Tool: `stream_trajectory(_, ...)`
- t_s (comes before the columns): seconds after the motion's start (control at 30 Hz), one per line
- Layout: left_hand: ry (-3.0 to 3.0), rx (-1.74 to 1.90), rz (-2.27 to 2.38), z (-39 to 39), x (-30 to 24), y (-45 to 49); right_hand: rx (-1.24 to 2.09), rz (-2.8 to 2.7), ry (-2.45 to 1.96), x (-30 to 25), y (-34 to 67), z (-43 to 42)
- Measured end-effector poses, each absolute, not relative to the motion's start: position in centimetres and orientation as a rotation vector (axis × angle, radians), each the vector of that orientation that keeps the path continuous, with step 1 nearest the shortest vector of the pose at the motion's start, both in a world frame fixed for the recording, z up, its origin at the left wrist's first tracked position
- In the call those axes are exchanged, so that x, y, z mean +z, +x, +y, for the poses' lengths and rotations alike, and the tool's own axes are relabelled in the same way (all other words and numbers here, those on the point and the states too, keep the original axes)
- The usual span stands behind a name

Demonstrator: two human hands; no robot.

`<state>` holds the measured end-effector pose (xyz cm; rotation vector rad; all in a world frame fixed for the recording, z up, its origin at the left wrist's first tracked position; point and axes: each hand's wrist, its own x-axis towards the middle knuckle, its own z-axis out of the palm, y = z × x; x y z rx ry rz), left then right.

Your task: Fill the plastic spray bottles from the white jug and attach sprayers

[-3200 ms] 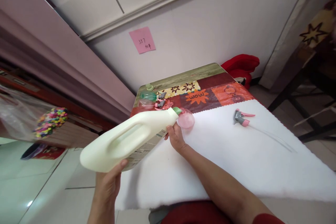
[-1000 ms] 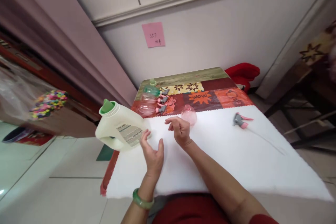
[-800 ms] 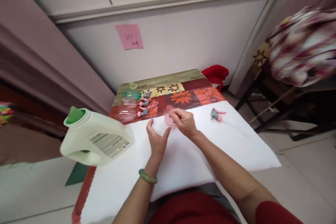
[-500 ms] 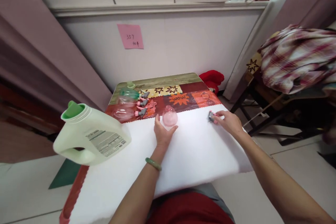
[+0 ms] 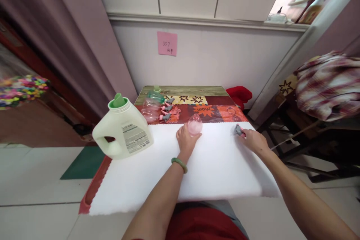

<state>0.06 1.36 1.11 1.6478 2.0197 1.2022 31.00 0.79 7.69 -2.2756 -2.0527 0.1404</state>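
Observation:
A clear pink spray bottle (image 5: 194, 125) without its top stands on the white cloth in the middle of the table. My left hand (image 5: 186, 137) is closed around its near side, thumb to the right, with a green bangle (image 5: 179, 165) on the wrist. Off to the right, my right hand (image 5: 254, 141) grips a grey and pink spray head (image 5: 239, 130) by its pink part, close above the cloth. Part of the spray head is hidden by the fingers.
A large pale-green jug (image 5: 123, 127) with a green cap stands at the table's left. Behind it lie pink spray bottles (image 5: 150, 110) and a green one (image 5: 155, 96), spray heads pointing right. White cloth (image 5: 213, 168) covers the near table; a dark chair (image 5: 309, 135) stands at right.
The view has swung left, so everything sits farther right in the picture. My left fingers have closed in on the pink bottle. The spray head has turned a little in my right hand.

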Motion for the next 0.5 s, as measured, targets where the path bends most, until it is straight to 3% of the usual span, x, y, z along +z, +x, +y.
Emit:
stream_trajectory(0.23, 1.743, 1.183, 1.937, 0.5, 2.1, -0.3, 0.637, -1.413, -1.295, 14.8, 27.0, 0.5)
stream_trajectory(0.37, 1.786, 1.187, 1.853, 0.3, 2.2, -0.6, 0.615, -1.242, -0.922, 19.3, 23.0, 0.8)
stream_trajectory(0.5, 1.789, 1.207, 1.818, 0.3, 1.9, -0.8, 0.533, -1.295, -0.838, 21.7, 19.7, 1.1)
